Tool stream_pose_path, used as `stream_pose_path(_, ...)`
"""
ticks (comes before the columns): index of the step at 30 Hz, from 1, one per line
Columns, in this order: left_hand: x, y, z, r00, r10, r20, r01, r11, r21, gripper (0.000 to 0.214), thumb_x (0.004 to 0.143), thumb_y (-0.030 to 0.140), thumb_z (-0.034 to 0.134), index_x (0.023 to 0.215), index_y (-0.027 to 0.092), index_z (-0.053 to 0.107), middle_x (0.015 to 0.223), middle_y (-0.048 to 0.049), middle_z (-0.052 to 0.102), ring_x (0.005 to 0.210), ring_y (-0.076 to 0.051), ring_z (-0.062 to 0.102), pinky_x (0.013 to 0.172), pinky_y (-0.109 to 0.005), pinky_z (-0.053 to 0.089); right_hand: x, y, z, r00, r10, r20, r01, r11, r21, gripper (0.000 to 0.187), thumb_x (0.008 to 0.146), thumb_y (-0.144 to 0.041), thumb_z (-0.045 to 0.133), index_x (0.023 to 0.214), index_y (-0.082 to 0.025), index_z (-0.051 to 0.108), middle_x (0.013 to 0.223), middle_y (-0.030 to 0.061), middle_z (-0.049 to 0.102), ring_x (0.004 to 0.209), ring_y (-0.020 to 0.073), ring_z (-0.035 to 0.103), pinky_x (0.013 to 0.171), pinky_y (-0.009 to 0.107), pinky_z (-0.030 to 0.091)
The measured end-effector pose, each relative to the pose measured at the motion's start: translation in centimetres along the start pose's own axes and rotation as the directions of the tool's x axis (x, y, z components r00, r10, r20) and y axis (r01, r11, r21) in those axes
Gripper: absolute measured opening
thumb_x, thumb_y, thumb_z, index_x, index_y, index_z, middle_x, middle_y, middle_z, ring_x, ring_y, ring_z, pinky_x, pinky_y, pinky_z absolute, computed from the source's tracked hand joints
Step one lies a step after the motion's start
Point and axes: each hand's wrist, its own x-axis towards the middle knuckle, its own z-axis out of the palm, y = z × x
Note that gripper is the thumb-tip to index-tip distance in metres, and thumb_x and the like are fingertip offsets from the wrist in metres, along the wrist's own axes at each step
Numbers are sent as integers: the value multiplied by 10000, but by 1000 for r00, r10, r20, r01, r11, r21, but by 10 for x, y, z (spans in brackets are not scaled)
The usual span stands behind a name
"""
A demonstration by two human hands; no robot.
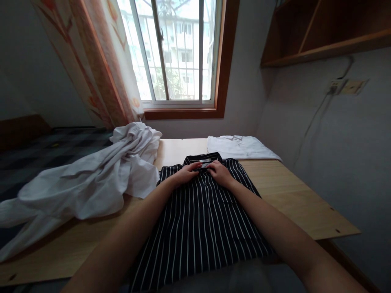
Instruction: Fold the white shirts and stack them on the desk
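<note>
A black shirt with white stripes [204,219] lies spread in front of me, its collar [204,158] toward the window and its lower edge hanging near my body. At the left side of the collar opening, my left hand [187,173] has its fingers closed on the fabric. My right hand [220,173] pinches the opposite side of the opening, close to the left one. A pale label shows inside the collar between the hands. The fingertips partly hide the top of the button front.
A crumpled white garment [122,175] covers the left of the wooden board [293,191] and spills past its edge. A folded white shirt [244,147] lies at the back right. Beyond are a window, a curtain [106,61] and a wall shelf [330,47].
</note>
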Motion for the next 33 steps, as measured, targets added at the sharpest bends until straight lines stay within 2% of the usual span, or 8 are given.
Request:
stream_pose_path(2,6,3,3,1000,-26,-18,27,997,75,456,820,147,562,1262,221,640,1286,-53,667,1219,-235,588,1096,-395,420,0,2,1,1000,-14,-4,14,999,48,175,875,-123,570,968,-186,705,979,59,619,932,177,591,897,331,470)
stream_pose_path(6,9,4,16,976,-23,-218,98,936,339,330,871,185,529,1129,264,719,1154,-30,720,1136,-252,613,1077,-451,421,1,5,1,1000,-24,-4,25,991,134,169,880,-133,557,972,-185,689,969,52,630,928,175,591,895,339,468)
stream_pose_path(9,10,1,17,984,19,-176,50,922,384,340,875,199,525,1153,255,712,1149,-34,721,1104,-248,617,1054,-434,437,2,5,0,1000,-31,-6,31,982,186,160,872,-143,559,963,-188,683,969,45,643,936,175,593,912,349,463)
stream_pose_path(13,10,-2,7,995,80,-54,-61,952,300,356,864,220,531,1176,205,701,1196,-56,709,1100,-234,626,1057,-404,438,3,3,-3,1000,-11,-6,12,976,220,162,857,-131,554,943,-180,682,984,56,674,963,188,603,939,373,454)
stream_pose_path(15,10,-2,3,996,87,-33,-77,968,239,352,863,261,547,1172,192,703,1202,-65,707,1102,-235,630,1057,-395,442,4,2,-5,1000,7,-6,-5,974,228,160,854,-127,550,930,-175,683,984,62,688,961,192,611,936,375,456)
stream_pose_path(19,7,-1,1,996,72,-53,-63,987,147,333,843,300,587,1131,200,721,1187,-55,716,1106,-242,632,1046,-390,457,4,1,-7,999,34,-11,-30,969,244,142,846,-146,566,919,-172,685,974,63,703,936,192,624,917,370,466)
stream_pose_path(24,4,3,0,999,-1,-46,4,999,44,339,840,370,606,1091,184,737,1145,-62,732,1069,-252,654,999,-387,492,4,2,-5,999,52,-15,-45,954,296,132,837,-159,576,921,-167,678,956,58,700,912,183,627,897,352,473)
stream_pose_path(33,4,4,0,999,-39,-26,38,998,-42,376,820,445,616,1047,174,744,1100,-66,745,1035,-245,659,961,-376,503,4,-2,-5,997,72,-18,-63,948,312,123,836,-154,585,917,-165,677,952,54,701,904,179,629,887,346,472)
